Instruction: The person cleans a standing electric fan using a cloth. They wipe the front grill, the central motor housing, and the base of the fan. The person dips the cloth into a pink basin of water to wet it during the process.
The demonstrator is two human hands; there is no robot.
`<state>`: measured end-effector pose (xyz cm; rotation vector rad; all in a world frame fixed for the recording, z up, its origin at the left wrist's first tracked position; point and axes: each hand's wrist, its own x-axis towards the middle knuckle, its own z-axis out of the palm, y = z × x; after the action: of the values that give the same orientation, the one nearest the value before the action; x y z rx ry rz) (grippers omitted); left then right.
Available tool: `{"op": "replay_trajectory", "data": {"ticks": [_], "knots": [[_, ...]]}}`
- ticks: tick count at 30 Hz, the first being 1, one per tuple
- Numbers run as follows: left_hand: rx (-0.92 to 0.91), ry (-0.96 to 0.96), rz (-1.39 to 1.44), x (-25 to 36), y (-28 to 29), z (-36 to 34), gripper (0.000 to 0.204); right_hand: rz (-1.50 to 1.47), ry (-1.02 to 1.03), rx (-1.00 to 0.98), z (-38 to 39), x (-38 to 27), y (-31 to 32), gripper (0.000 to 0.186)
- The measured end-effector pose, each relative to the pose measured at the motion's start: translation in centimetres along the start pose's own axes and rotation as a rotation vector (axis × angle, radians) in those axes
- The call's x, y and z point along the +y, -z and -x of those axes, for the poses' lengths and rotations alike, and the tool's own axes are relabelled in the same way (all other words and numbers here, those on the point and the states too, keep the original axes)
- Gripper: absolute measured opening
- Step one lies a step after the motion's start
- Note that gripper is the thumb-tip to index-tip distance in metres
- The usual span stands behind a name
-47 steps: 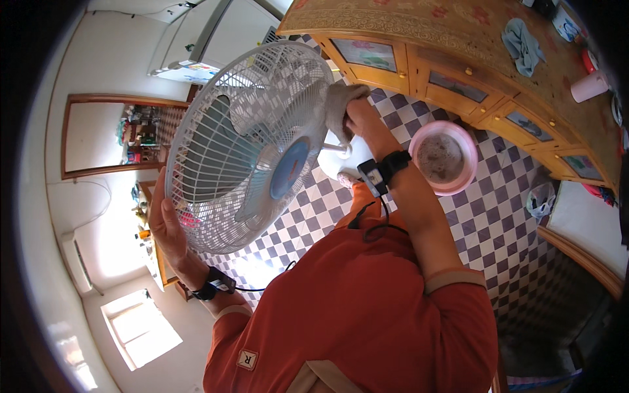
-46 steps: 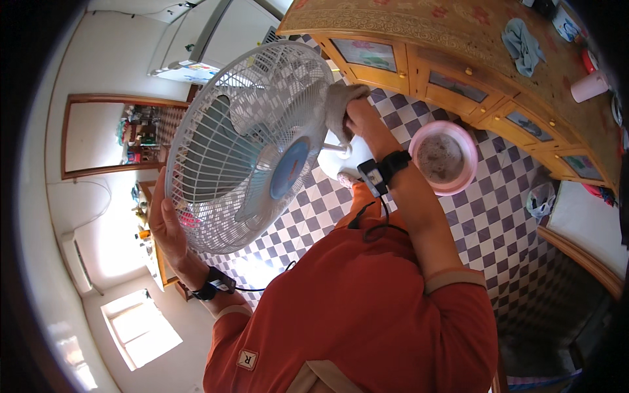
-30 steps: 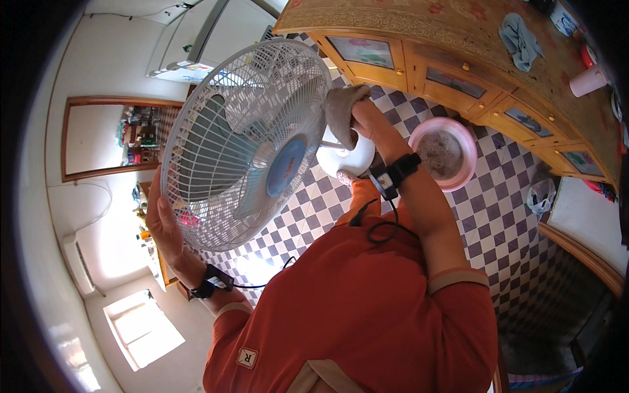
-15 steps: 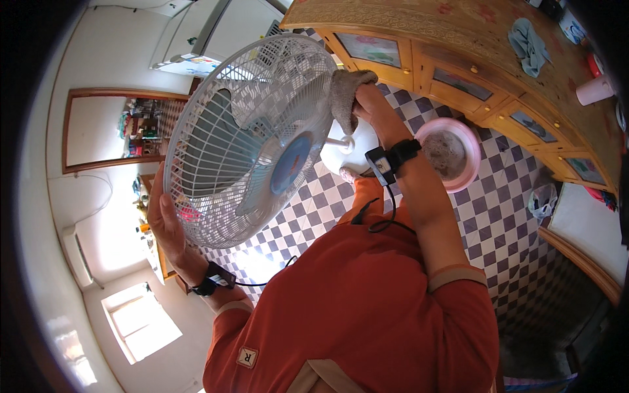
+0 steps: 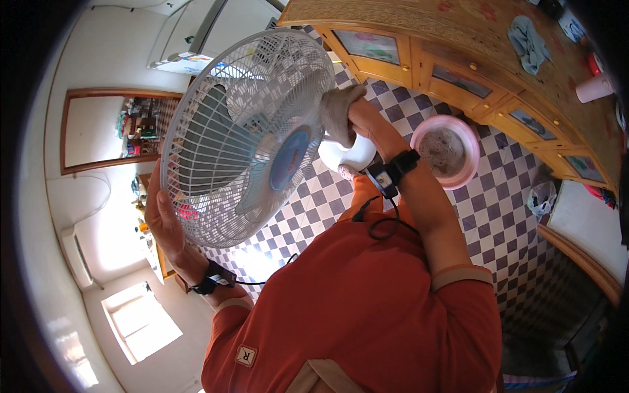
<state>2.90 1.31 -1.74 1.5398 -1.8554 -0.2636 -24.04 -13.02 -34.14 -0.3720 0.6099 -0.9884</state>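
Observation:
A standing electric fan (image 5: 290, 159) with a pale wire guard, bluish blades and a blue centre badge is tilted in front of me. My left hand (image 5: 165, 223) grips the lower left rim of its guard, thumb on the near side and fingers partly hidden behind. On the opposite side, my right hand (image 5: 362, 118) is wrapped round a crumpled grey-brown cloth (image 5: 337, 112), which presses against the guard's right edge. The fan's white base (image 5: 350, 156) stands on the floor beneath, partly covered by the guard.
A pink basin (image 5: 473, 154) of murky, foamy water sits on the checkered floor (image 5: 488, 219) to the right. Beyond it runs a wooden cabinet (image 5: 419, 33), with a blue-grey cloth (image 5: 529, 46) and a pink cup (image 5: 595, 89) on top. A plastic bag (image 5: 542, 200) lies near the wall.
My right hand and the cloth have shifted slightly left and down along the guard's right edge. My left hand keeps its hold on the rim, and the fan has barely moved.

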Motion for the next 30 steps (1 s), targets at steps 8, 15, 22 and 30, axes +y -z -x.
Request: {"op": "replay_trajectory", "data": {"ticks": [8,15,22,30], "knots": [[0.0,-0.017,-0.019,-1.0,0.3,0.3,0.053,-0.049,-0.09,0.116,5.2,-1.4,-3.0,0.034],[0.012,-0.034,-0.087,-1.3,0.5,0.3,0.054,-0.298,0.097,0.283,0.2,-3.4,0.0,0.034],[0.004,-0.052,-0.072,-0.8,0.3,0.4,0.051,0.057,0.169,0.199,-1.0,-6.1,-1.5,0.038],[0.011,-0.062,-0.062,-0.6,0.1,0.3,0.051,0.039,0.057,0.201,-2.2,-4.5,-1.0,0.032]]}}
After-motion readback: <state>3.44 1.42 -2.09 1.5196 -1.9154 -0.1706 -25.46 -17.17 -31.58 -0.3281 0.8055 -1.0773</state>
